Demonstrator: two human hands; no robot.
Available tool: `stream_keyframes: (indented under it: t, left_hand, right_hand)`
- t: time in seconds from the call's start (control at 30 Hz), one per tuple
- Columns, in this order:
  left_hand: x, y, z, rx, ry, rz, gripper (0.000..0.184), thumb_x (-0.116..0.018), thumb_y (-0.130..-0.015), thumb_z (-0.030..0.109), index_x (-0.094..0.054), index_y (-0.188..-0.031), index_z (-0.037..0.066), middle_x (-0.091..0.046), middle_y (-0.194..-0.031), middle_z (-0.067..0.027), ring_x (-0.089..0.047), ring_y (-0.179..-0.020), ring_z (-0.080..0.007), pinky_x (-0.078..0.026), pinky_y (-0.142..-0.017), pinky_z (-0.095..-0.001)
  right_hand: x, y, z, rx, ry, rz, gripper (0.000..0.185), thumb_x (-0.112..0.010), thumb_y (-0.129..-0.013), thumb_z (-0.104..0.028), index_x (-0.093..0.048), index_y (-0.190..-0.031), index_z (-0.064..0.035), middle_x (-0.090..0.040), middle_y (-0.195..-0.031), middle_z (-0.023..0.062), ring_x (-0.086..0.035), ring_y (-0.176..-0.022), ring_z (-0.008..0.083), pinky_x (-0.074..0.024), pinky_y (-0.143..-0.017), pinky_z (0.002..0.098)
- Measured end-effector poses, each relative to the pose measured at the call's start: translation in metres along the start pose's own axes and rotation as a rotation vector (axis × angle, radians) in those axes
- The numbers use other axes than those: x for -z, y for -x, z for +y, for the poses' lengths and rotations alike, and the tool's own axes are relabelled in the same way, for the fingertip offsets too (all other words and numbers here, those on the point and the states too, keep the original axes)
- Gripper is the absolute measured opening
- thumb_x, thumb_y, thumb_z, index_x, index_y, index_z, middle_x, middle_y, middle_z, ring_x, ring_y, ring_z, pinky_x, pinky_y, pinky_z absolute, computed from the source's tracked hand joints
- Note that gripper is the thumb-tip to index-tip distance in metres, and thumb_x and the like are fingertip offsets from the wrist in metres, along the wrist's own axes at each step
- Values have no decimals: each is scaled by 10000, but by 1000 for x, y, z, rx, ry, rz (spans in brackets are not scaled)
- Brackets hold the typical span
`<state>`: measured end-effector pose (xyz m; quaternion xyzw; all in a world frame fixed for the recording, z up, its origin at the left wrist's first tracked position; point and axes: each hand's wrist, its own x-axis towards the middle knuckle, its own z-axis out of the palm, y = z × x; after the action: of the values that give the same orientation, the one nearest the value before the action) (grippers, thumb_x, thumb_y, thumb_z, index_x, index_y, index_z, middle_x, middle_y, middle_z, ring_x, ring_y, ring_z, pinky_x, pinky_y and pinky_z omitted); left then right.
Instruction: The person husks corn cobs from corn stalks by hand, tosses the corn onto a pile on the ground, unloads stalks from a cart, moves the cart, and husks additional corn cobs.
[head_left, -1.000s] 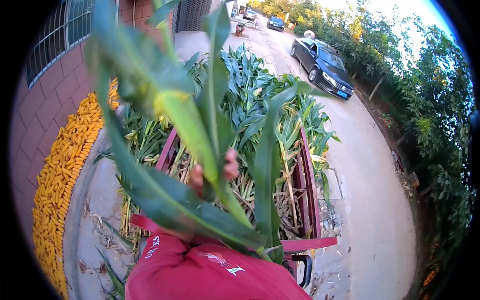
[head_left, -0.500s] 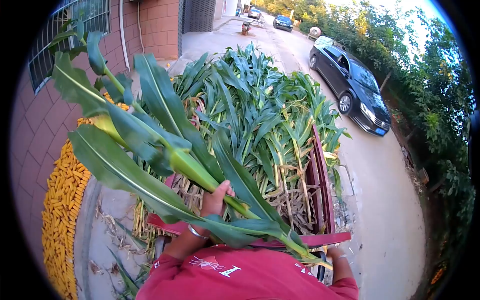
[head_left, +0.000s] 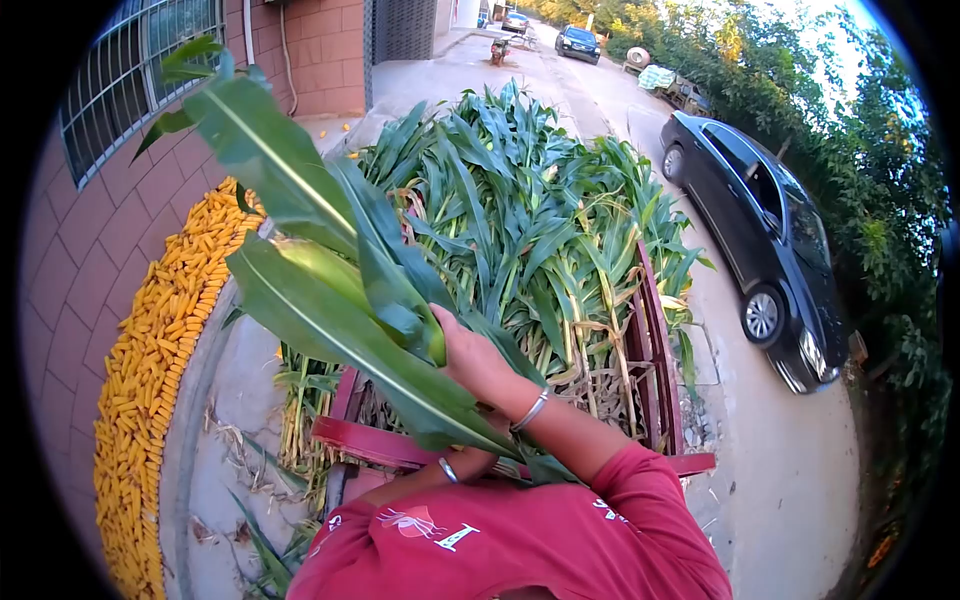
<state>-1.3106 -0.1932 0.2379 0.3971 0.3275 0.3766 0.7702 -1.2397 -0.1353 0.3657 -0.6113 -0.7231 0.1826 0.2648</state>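
Note:
A green corn stalk (head_left: 375,300) with long broad leaves slants across my front, its top toward the upper left. A pale husked ear (head_left: 325,268) shows among its leaves. My right hand (head_left: 468,352) reaches across and is closed around the stalk just below the ear. Lower down, my left hand (head_left: 480,462) lies under the right forearm and the leaves; its fingers are hidden. Just ahead, a red-railed cart (head_left: 375,445) carries a thick pile of cut corn stalks (head_left: 510,220), leaves toward the far end and dry bases nearer me.
Husked yellow cobs (head_left: 165,350) lie heaped along the brick wall (head_left: 90,270) on the left. Loose leaves and stalks lie on the concrete beside the cart. A dark car (head_left: 755,235) is on the road at right, with trees beyond it. Another car (head_left: 578,43) is farther back.
My right hand has come from the stalk's lower end up to near the ear. My left hand has dropped lower. The stalk has shifted right, and the dark car has come nearer.

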Motion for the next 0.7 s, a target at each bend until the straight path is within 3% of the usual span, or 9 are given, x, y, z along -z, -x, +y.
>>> stream_keyframes:
  t: [0.17,0.2,0.27,0.3,0.33,0.5,0.57,0.63,0.7]
  left_hand:
    - [7,7,-24,170,111,1,166,-614,-888,148,-621,-967,2,-653,-839,-69,-613,-779,-139,-497,-664,-295]
    - [10,7,-26,191,113,5,172,-613,-888,148,-622,-976,1,-654,-847,-70,-614,-788,-139,-498,-668,-296]
    - [17,6,-27,208,58,1,183,-612,-890,149,-623,-993,-2,-658,-864,-73,-616,-806,-140,-500,-677,-298]
    - [21,5,-27,188,-26,-18,189,-611,-891,150,-624,-1002,-3,-660,-873,-74,-617,-816,-140,-500,-681,-300]
    - [31,1,-21,146,-212,-63,321,-617,-893,166,-576,-1156,-14,-648,-1027,-95,-608,-920,-152,-499,-768,-310]
    - [69,17,9,348,-418,-246,310,-636,-882,173,-574,-1123,-11,-649,-988,-88,-614,-900,-150,-496,-793,-294]
    - [97,24,9,112,-427,-196,299,-658,-866,149,-559,-1119,23,-631,-984,-91,-609,-909,-144,-497,-794,-266]
    - [96,35,53,-13,-635,34,198,-636,-876,118,-571,-1048,45,-625,-906,-60,-598,-842,-118,-488,-755,-250]
    - [89,36,88,-215,-493,119,175,-597,-897,116,-563,-1030,7,-615,-905,-27,-566,-797,-94,-467,-724,-229]
  right_hand:
    - [-50,-16,58,-135,-289,-35,534,-545,-919,-303,-368,-1368,-76,-635,-979,134,-626,-827,251,-495,-753,327]
    - [-75,-23,92,-121,-649,-42,573,-585,-887,-267,-362,-1366,-46,-638,-1013,174,-633,-877,284,-495,-771,356]
    - [-67,-22,89,-467,-1772,-214,449,-508,-940,-203,-424,-1320,20,-648,-1063,145,-633,-919,237,-491,-811,330]
    - [-66,-16,93,-492,-1873,-258,442,-509,-939,-202,-428,-1314,19,-648,-1062,143,-631,-920,234,-490,-813,329]
    - [-62,-5,95,-479,-1865,-294,436,-511,-939,-200,-433,-1308,18,-647,-1061,141,-630,-921,231,-489,-815,328]
    - [-51,53,102,-387,-1609,-352,403,-518,-936,-192,-458,-1277,15,-642,-1058,129,-620,-925,218,-483,-824,321]
    - [-45,73,110,-364,-1496,-332,390,-521,-935,-189,-468,-1264,14,-640,-1056,125,-617,-927,212,-481,-827,318]
    - [-39,90,118,-356,-1407,-309,377,-524,-934,-186,-477,-1252,13,-638,-1054,121,-613,-929,207,-479,-831,316]
    - [-32,102,126,-351,-1340,-286,365,-527,-933,-183,-487,-1240,11,-636,-1053,116,-609,-931,202,-477,-834,313]
